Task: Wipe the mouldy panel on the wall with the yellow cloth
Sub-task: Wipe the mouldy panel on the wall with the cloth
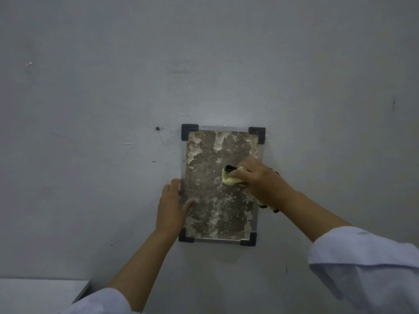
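**A:** Two hands up on the wall. My right hand is closed around the yellow cloth, bunched into a wad and pressed on the right-centre of the mouldy panel. Left hand is spread flat, fingers on the panel's left edge, lower half, thumb lying over the face.

**B:** Panel location?

**A:** Flat on the wall, portrait, black corner brackets at all four corners. Brown-grey crust with pale patches over most of the face. I'd call the wipe early.

**B:** Handling?

**A:** Cloth is soft and limp, so it'll smear unless kept wadded under the fingertips. A tail of it hangs below my right wrist, dark-trimmed. Panel looks stiff and thin; I can't tell how firmly it's fixed, so bracing the left edge makes sense. Crust looks flaky, so expect crumbs.

**B:** Obstructions?

**A:** Little. Screw hole left of the top corner, well apart. Pale ledge at bottom left, clear of the stroke. My own left thumb covers a strip of the lower-left face; I'd have to shift it to reach there. Brackets will snag the cloth at the corners.
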